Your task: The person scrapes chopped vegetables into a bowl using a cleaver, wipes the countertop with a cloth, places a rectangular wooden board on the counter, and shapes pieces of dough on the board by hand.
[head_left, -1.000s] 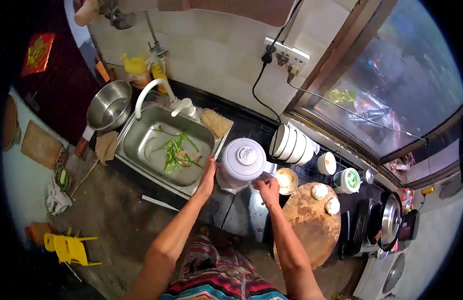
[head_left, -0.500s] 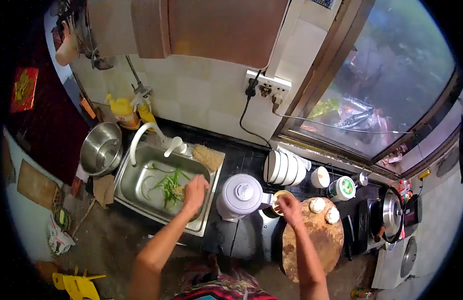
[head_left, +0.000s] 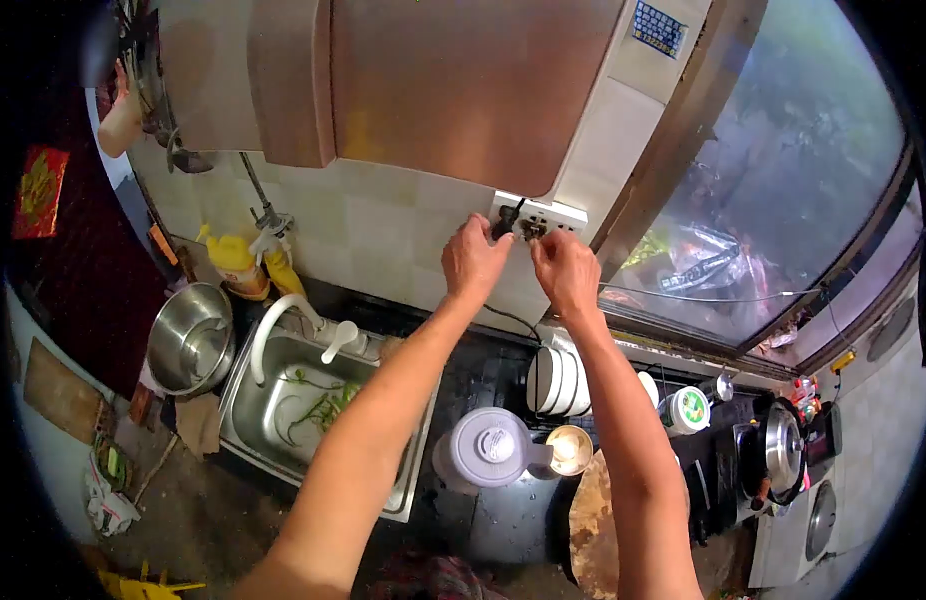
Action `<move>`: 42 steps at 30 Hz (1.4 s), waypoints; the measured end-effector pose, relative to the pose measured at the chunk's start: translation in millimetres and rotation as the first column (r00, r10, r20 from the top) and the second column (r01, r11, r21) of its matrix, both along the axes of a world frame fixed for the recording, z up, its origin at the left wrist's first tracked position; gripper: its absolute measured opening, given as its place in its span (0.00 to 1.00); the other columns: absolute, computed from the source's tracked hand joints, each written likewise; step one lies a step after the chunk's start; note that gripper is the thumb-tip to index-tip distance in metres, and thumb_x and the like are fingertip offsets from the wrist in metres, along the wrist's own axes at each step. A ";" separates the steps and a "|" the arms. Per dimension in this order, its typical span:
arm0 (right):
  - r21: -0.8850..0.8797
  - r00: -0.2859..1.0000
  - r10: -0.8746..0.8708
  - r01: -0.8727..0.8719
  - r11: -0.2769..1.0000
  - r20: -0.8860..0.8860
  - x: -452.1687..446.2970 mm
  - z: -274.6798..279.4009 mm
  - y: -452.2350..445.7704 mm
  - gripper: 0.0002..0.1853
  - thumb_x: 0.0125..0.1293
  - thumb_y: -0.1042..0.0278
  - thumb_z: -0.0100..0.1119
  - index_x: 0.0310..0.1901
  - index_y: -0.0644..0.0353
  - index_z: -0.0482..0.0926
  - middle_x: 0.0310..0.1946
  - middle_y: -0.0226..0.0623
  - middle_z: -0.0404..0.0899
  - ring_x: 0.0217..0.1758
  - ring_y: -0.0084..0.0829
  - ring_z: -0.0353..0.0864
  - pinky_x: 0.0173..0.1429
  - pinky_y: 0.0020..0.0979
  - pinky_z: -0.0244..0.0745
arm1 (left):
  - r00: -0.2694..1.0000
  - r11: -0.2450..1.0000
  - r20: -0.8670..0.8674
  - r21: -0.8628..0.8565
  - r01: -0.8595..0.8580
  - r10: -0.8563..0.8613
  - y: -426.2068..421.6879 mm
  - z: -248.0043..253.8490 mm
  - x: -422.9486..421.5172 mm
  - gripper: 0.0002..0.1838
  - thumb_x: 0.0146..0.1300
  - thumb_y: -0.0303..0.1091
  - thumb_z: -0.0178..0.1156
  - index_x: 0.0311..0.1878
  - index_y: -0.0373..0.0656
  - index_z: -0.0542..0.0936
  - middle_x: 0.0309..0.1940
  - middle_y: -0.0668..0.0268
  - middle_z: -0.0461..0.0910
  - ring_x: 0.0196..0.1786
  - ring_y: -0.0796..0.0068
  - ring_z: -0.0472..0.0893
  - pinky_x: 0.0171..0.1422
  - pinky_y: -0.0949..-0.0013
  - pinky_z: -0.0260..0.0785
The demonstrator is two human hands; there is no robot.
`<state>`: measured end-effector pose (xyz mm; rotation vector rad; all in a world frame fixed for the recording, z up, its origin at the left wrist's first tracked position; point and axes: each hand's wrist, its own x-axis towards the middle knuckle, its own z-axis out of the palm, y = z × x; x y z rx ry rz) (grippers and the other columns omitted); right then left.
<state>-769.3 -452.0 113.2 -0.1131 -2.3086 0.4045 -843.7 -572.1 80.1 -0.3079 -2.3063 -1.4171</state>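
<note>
Both hands are raised to the white socket strip (head_left: 561, 211) on the tiled wall. My left hand (head_left: 475, 262) is closed at the black plug (head_left: 506, 220), which sits at the strip's left end with its black cord running down. My right hand (head_left: 566, 268) is closed in a pinch just below the sockets, beside the thin pale cord (head_left: 703, 299); what its fingertips hold is too small to make out. Below on the counter stands the lidded pale appliance (head_left: 490, 447), its handle beside a small bowl (head_left: 569, 450).
A sink (head_left: 273, 390) with green stalks lies at the left, a steel basin (head_left: 191, 338) beyond it. White bowls (head_left: 556, 382) stand in a rack. A round chopping board (head_left: 593, 530) is below my right arm. A brown range hood (head_left: 453, 90) hangs above.
Both hands have left the appliance and the counter area and moved up to the wall sockets. The view has tilted upward, showing more of the hood.
</note>
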 end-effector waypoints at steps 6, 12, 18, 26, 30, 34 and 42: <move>0.048 1.000 -0.019 0.019 0.999 0.006 -33.9 10.3 0.9 0.11 0.57 0.62 0.60 0.28 0.62 0.77 0.28 0.46 0.78 0.32 0.51 0.78 0.35 0.47 0.72 | 0.998 0.999 0.056 0.038 -0.001 -0.001 14.2 6.3 3.4 0.18 0.51 0.42 0.68 0.37 0.41 0.72 0.32 0.52 0.81 0.38 0.46 0.81 0.42 0.50 0.72; 0.056 0.999 -0.018 0.016 0.998 0.027 -49.4 8.6 -4.1 0.10 0.56 0.66 0.58 0.25 0.64 0.75 0.26 0.50 0.78 0.31 0.54 0.78 0.35 0.49 0.72 | 0.991 0.999 0.129 0.027 -0.029 0.025 17.9 11.7 3.8 0.19 0.54 0.42 0.67 0.38 0.40 0.71 0.31 0.50 0.81 0.38 0.46 0.81 0.42 0.50 0.72; 0.004 0.998 -0.039 0.038 0.999 0.042 -53.4 10.6 -4.7 0.09 0.54 0.67 0.58 0.23 0.65 0.78 0.24 0.54 0.78 0.31 0.56 0.79 0.36 0.49 0.73 | 0.994 0.991 0.009 0.076 -0.111 0.111 30.6 1.1 -5.1 0.20 0.55 0.46 0.66 0.34 0.38 0.72 0.30 0.48 0.80 0.39 0.43 0.79 0.43 0.50 0.69; 0.017 1.000 -0.007 0.007 1.000 -0.011 -51.3 9.8 -1.6 0.11 0.54 0.66 0.59 0.23 0.66 0.78 0.23 0.55 0.78 0.30 0.55 0.79 0.35 0.49 0.73 | 0.991 0.993 0.087 0.037 -0.110 0.107 28.8 12.0 1.2 0.19 0.52 0.41 0.68 0.35 0.36 0.72 0.33 0.48 0.80 0.38 0.45 0.80 0.43 0.51 0.71; -0.033 1.000 0.010 -0.010 0.999 -0.004 -52.3 9.2 0.7 0.11 0.55 0.64 0.60 0.24 0.65 0.79 0.23 0.53 0.78 0.32 0.54 0.80 0.37 0.48 0.73 | 0.993 0.992 0.061 0.072 -0.105 0.101 29.2 10.9 1.1 0.19 0.52 0.40 0.68 0.35 0.37 0.72 0.33 0.49 0.80 0.38 0.44 0.80 0.43 0.51 0.71; -0.019 1.000 0.003 -0.003 1.000 0.010 -53.5 8.5 0.7 0.12 0.56 0.64 0.60 0.25 0.65 0.79 0.24 0.53 0.79 0.33 0.54 0.80 0.38 0.48 0.73 | 0.992 0.990 0.057 0.081 -0.114 0.110 30.2 7.3 2.8 0.19 0.52 0.39 0.68 0.36 0.37 0.71 0.33 0.49 0.80 0.39 0.45 0.80 0.43 0.52 0.72; -0.050 1.000 -0.024 0.025 0.998 0.007 -53.1 8.0 -1.4 0.10 0.55 0.66 0.61 0.25 0.66 0.79 0.24 0.54 0.78 0.32 0.55 0.80 0.37 0.49 0.74 | 0.994 0.993 0.054 0.070 -0.094 0.091 32.2 8.8 -0.8 0.19 0.52 0.40 0.67 0.36 0.37 0.71 0.33 0.49 0.79 0.39 0.45 0.79 0.45 0.50 0.70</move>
